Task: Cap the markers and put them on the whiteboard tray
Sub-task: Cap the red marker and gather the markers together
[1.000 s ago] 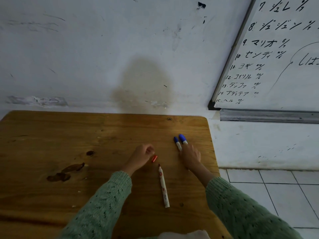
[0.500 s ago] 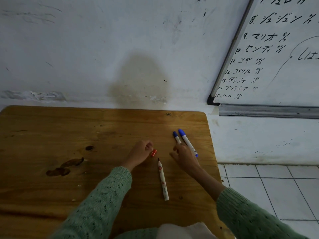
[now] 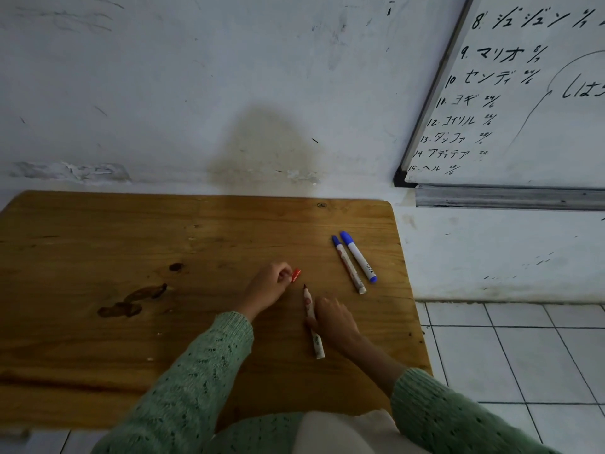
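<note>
R hand (image 3: 330, 317) now on uncapped marker (image 3: 313, 322); 2 capped (image 3: 353, 262).

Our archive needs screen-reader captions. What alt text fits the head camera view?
A person's left hand pinches a red cap while the right hand rests on an uncapped marker on a wooden table. Two blue-capped markers lie beside them, below a whiteboard tray.
</note>
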